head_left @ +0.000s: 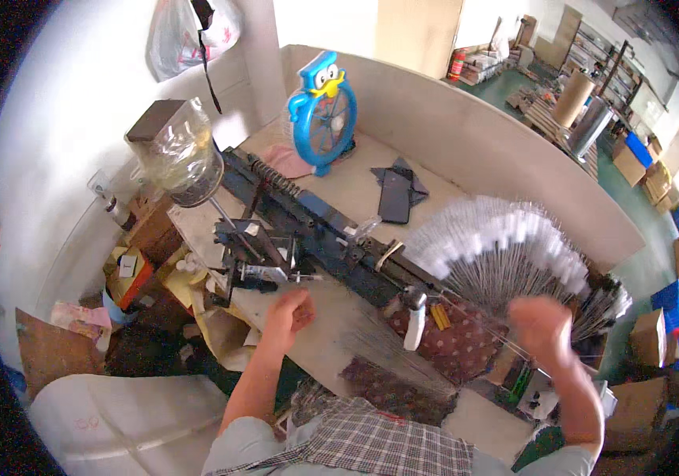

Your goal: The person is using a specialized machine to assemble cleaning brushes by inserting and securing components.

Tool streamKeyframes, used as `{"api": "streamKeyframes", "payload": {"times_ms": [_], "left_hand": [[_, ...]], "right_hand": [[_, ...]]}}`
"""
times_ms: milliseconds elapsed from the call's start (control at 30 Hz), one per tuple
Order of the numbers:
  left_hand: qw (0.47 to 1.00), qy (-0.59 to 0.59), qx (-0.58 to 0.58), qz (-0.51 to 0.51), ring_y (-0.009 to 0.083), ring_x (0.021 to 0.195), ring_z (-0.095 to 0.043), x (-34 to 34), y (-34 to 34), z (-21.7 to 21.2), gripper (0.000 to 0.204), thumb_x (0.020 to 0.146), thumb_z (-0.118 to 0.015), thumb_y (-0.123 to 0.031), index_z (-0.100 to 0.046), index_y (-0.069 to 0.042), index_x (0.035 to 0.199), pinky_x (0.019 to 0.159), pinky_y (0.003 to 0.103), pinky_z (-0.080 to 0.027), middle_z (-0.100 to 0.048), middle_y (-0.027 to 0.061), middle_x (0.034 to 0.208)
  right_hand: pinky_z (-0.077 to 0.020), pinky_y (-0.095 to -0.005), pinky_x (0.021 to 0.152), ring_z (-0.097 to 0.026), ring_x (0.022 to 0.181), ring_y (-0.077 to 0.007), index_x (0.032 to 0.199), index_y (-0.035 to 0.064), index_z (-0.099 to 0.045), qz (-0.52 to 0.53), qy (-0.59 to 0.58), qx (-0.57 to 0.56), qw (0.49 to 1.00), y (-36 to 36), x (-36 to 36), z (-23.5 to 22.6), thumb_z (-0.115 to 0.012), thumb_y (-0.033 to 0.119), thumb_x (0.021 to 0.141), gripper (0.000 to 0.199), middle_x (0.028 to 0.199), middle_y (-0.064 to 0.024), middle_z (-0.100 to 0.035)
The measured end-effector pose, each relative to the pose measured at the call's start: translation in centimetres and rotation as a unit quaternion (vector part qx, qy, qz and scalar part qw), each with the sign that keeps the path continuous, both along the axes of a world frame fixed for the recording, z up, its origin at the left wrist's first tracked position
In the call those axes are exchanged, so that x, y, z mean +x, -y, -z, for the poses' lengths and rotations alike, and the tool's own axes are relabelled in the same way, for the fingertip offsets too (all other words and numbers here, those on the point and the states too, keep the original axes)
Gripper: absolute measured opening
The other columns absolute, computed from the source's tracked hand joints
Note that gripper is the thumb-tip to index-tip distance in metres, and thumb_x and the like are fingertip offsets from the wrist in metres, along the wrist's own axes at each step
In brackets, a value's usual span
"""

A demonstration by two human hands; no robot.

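My left hand [292, 312] has its fingers curled together just below the metal nozzle [307, 278] of a dark bench machine [307, 222]. Whatever it may hold is hidden or too small to make out. Over the near end of a fan of thin wire rods with white tips [506, 250] is my right hand [542, 324], smeared by motion, so its grip does not show. Between the hands, a white-handled lever [415, 321] stands at the machine's near end. Beside it, yellow pieces [440, 316] lie on a dotted dark red cloth [458, 345].
A blue duck-shaped fan [323, 119] stands at the back of the bench, with a black phone [395, 197] to its right. A plastic-wrapped hopper [176, 155] rises at left. Loose thin rods [391, 349] lie before me. A low board [466, 135] borders the far side.
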State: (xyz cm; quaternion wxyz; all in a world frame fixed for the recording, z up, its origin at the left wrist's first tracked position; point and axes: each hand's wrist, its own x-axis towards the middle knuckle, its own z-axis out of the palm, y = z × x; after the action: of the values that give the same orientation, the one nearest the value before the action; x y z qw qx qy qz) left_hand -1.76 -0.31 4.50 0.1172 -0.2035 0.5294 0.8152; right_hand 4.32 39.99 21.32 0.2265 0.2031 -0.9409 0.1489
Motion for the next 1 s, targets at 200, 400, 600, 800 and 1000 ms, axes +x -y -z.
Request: {"api": "streamKeyframes", "payload": {"times_ms": [200,400,600,800,1000], "left_hand": [[0.987,0.089,0.129,-0.038,0.0117,0.061,-0.052,-2.8,0.2,-0.2,0.021,0.083,-0.062,-0.029,-0.060,-0.009,0.087,0.054,0.027,-0.042,-0.055,-0.0012,0.070],[0.988,0.077,0.121,-0.060,0.0112,0.059,-0.051,-2.2,0.5,-0.4,0.019,0.082,-0.064,-0.026,-0.060,-0.008,0.087,0.054,0.027,-0.042,-0.055,-0.0019,0.070],[0.978,0.052,0.146,-0.141,0.0100,0.058,-0.048,-2.3,-0.2,1.5,0.016,0.081,-0.065,-0.023,-0.060,-0.009,0.086,0.052,0.026,-0.040,-0.053,-0.0016,0.068],[0.941,-0.292,-0.169,0.012,0.0090,0.060,-0.050,1.7,-4.9,0.4,0.017,0.083,-0.061,-0.021,-0.060,-0.004,0.087,0.054,0.024,-0.041,-0.052,-0.0003,0.065],[0.967,-0.107,0.034,0.229,0.0095,0.063,-0.053,4.8,-20.9,-6.6,0.021,0.090,-0.055,-0.019,-0.062,0.000,0.094,0.058,0.024,-0.044,-0.061,0.0042,0.078]], "right_hand": [[-0.0517,-0.0397,0.064,-0.062,0.083,-0.0290,0.102,0.0095,-0.057,0.047,0.159,-0.041,0.985,8.1,2.0,9.2,-0.059,0.019,0.080,0.024,0.093,-0.0099,-0.060],[-0.0486,-0.0450,0.071,-0.060,0.085,-0.0337,0.102,0.0073,-0.058,0.190,0.263,-0.050,0.945,8.5,-1.2,12.1,-0.060,0.023,0.081,0.027,0.095,-0.0141,-0.058],[-0.0479,-0.0427,0.075,-0.059,0.087,-0.0343,0.097,0.0088,-0.062,0.084,0.328,-0.044,0.940,6.9,2.0,8.2,-0.057,0.022,0.082,0.021,0.091,-0.0143,-0.059],[-0.0488,-0.0369,0.074,-0.059,0.084,-0.0316,0.101,0.0057,-0.061,0.035,0.136,-0.232,0.963,2.9,3.9,4.9,-0.058,0.007,0.076,0.025,0.092,-0.0147,-0.062],[-0.0488,-0.0348,0.072,-0.062,0.080,-0.0278,0.097,0.0043,-0.066,0.142,0.203,-0.268,0.931,0.6,3.0,4.7,-0.064,0.013,0.078,0.021,0.086,-0.0131,-0.065]]}}
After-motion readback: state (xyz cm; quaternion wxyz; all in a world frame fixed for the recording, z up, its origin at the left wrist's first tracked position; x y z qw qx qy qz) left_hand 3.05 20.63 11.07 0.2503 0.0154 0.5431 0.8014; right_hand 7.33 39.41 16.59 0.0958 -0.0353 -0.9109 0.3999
